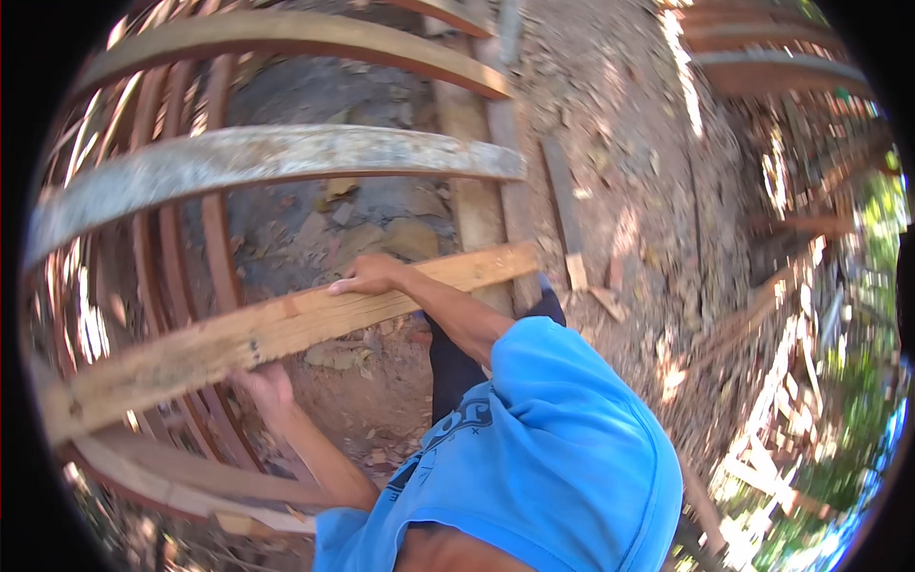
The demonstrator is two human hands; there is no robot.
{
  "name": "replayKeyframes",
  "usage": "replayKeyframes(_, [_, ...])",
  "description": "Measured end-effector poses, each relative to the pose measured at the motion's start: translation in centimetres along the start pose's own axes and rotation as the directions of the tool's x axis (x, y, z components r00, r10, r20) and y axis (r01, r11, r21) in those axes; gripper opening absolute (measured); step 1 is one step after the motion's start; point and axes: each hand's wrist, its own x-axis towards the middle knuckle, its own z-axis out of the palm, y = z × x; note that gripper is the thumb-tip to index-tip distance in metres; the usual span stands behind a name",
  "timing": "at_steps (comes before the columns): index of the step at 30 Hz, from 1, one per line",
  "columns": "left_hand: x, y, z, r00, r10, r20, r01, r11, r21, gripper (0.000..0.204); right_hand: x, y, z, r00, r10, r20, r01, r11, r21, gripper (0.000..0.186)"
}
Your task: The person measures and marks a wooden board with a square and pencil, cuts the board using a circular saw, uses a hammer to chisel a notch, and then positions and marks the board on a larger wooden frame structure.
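A long light-brown wooden plank [286, 329] slants across in front of me, from the far left up to the middle. My right hand [374, 274] is closed over its upper edge, right of the plank's middle. Farther left, my left hand [267, 384] grips the lower edge from beneath, its fingers partly hidden by the wood. The plank's right end lies over or just above a wooden beam [510, 191]; I cannot tell whether they touch. Past the plank, a grey weathered board [286, 155] runs nearly parallel to it.
Another brown board [286, 33] spans the far side. Several reddish beams [221, 248] stand in a row at left. Loose timber [560, 200] and wood offcuts [607, 303] lie on the leaf-strewn dirt [629, 191]. Stacked wood [782, 71] is at far right.
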Motion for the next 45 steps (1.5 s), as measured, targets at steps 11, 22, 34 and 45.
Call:
replayKeyframes(11, [1.5,7.7,1.4,0.914,0.215,-0.345,-0.209,0.976,0.056,0.088,0.9,-5.1,2.2,0.966,-0.249,-0.068,0.249,0.968,-0.001,0.054])
replayKeyframes(22, [3.8,15.6,0.3,0.906,0.272,-0.324,-0.274,0.961,0.041,0.08,2.5,-7.4,4.1,0.956,-0.29,-0.035,0.285,0.954,-0.096,0.049])
replayKeyframes(34, [3.8,15.1,-0.5,0.885,0.323,-0.334,-0.311,0.946,0.089,0.083,2.5,-6.7,4.9,0.951,-0.3,-0.071,0.29,0.949,-0.122,0.05])
replayKeyframes(45, [3.3,15.2,0.0,0.872,0.389,-0.298,-0.318,0.911,0.262,0.083,1.5,-7.1,4.5,0.933,-0.347,-0.1,0.319,0.922,-0.221,0.049])
